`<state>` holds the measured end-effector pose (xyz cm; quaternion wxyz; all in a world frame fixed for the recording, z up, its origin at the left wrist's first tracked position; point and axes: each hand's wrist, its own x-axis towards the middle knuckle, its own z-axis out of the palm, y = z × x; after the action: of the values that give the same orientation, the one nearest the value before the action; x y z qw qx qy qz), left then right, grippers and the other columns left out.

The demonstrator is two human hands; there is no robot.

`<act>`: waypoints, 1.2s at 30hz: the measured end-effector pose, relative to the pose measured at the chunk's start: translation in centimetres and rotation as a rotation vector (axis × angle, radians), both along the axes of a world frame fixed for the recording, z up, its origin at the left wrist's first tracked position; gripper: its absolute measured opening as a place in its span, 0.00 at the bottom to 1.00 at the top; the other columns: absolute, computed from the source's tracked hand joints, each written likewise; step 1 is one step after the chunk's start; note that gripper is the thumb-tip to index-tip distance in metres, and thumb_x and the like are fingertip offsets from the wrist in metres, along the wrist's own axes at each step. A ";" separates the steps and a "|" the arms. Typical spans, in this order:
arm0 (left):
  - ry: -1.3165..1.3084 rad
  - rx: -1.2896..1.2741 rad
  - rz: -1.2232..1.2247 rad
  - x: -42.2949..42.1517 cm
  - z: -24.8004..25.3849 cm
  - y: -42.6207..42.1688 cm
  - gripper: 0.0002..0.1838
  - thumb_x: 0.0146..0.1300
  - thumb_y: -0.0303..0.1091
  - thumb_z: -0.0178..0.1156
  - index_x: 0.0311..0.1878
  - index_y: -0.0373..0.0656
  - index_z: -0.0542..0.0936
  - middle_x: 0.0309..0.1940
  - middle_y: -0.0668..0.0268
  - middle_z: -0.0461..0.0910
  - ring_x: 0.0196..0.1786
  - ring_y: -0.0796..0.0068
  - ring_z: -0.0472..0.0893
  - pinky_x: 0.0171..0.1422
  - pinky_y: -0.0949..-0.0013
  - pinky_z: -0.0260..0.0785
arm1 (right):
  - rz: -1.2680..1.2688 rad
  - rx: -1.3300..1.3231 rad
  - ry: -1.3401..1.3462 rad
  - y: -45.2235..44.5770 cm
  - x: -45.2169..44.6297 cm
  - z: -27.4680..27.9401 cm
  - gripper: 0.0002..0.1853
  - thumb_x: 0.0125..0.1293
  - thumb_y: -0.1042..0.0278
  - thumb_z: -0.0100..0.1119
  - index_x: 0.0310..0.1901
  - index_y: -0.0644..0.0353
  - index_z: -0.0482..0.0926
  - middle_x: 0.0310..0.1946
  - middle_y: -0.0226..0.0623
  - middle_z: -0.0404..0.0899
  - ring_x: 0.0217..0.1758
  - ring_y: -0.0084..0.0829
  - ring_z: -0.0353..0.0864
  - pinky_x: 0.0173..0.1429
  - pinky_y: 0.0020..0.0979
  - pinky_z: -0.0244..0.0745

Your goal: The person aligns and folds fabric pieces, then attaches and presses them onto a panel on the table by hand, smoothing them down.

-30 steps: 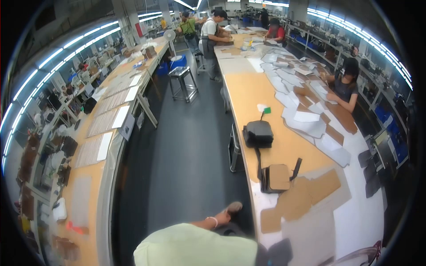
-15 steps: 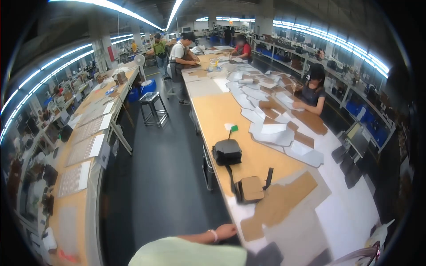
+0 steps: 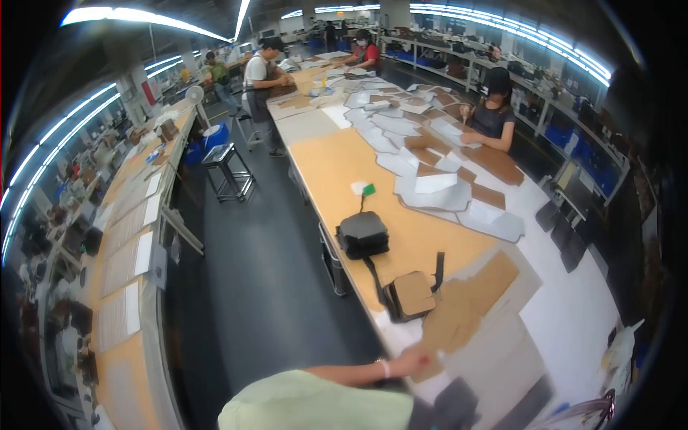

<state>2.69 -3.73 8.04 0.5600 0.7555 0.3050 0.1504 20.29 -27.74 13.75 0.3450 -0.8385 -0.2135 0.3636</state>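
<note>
My left hand [image 3: 411, 362], at the end of a light green sleeve with a band at the wrist, reaches over the near edge of the table. It lies at the lower end of a large brown sheet [image 3: 469, 301], which looks like leather. Blur hides how its fingers are held and whether they grip the sheet. Just beyond the hand stands a brown-topped stack of dark pieces [image 3: 413, 294] with black straps. Farther along is a black stack [image 3: 363, 235] with a green tag [image 3: 369, 189]. My right hand is out of view.
White and brown cut pieces [image 3: 433, 183] cover the table's far right side, where a person [image 3: 494, 118] in a dark top works. Dark pieces [image 3: 455, 403] lie near me. A metal stool [image 3: 228, 172] stands in the aisle, and a second long table [image 3: 118, 326] runs along the left.
My left hand has moved right, from the table's edge onto the lower end of the brown sheet. The whole view has shifted slightly as my head moved.
</note>
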 end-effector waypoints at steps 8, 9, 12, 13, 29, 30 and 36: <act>0.031 -0.311 0.188 -2.0 4.5 -0.1 0.24 0.65 0.48 0.58 0.23 0.35 0.76 0.18 0.72 0.68 0.24 0.81 0.65 0.29 0.75 0.59 | -0.257 0.121 0.124 -4.7 1.5 -2.0 0.18 0.61 0.59 0.64 0.51 0.52 0.76 0.43 0.44 0.78 0.34 0.37 0.74 0.40 0.33 0.71; -0.024 -0.313 0.246 -1.8 3.9 -0.3 0.24 0.65 0.48 0.58 0.23 0.34 0.76 0.18 0.73 0.68 0.24 0.82 0.65 0.29 0.75 0.59 | -0.299 0.153 0.148 -5.3 1.8 -2.3 0.18 0.61 0.59 0.64 0.51 0.52 0.76 0.43 0.43 0.78 0.34 0.37 0.74 0.40 0.33 0.72; -0.134 -0.319 0.331 -1.5 1.7 -0.9 0.25 0.66 0.48 0.57 0.23 0.35 0.75 0.18 0.75 0.67 0.24 0.83 0.64 0.28 0.75 0.58 | -0.455 0.292 0.229 -7.3 2.2 -3.7 0.18 0.61 0.59 0.64 0.51 0.51 0.76 0.43 0.43 0.78 0.34 0.37 0.74 0.39 0.32 0.72; -0.140 -0.325 0.299 -1.3 1.6 -1.0 0.25 0.66 0.48 0.57 0.22 0.35 0.75 0.18 0.75 0.66 0.23 0.83 0.63 0.27 0.74 0.57 | -0.500 0.343 0.227 -7.8 1.8 -3.6 0.17 0.61 0.59 0.64 0.51 0.51 0.76 0.43 0.43 0.78 0.33 0.37 0.74 0.39 0.32 0.72; 0.006 -0.871 -0.351 7.6 3.6 -6.3 0.15 0.67 0.35 0.57 0.51 0.38 0.69 0.45 0.59 0.75 0.48 0.71 0.78 0.57 0.68 0.74 | -0.695 0.764 0.363 -10.9 2.0 3.9 0.07 0.70 0.72 0.48 0.45 0.66 0.70 0.39 0.38 0.75 0.35 0.33 0.82 0.39 0.32 0.82; 0.101 -0.887 -0.403 8.8 5.3 -7.2 0.18 0.68 0.39 0.55 0.54 0.39 0.68 0.48 0.56 0.75 0.50 0.67 0.78 0.58 0.65 0.73 | -0.684 0.763 0.412 -11.5 2.6 4.1 0.08 0.70 0.71 0.48 0.46 0.66 0.69 0.41 0.40 0.76 0.37 0.36 0.83 0.38 0.32 0.82; 0.378 -1.289 -0.622 15.0 7.5 -12.9 0.33 0.70 0.56 0.47 0.67 0.42 0.57 0.55 0.41 0.71 0.55 0.49 0.77 0.59 0.56 0.73 | -0.566 0.715 0.568 -15.0 4.3 5.2 0.11 0.73 0.65 0.45 0.50 0.62 0.70 0.44 0.40 0.80 0.42 0.36 0.83 0.47 0.32 0.77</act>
<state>17.70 -16.66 15.57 0.8472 0.3412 0.1960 -0.3570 24.63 -42.76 18.99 0.7377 -0.5623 0.0123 0.3735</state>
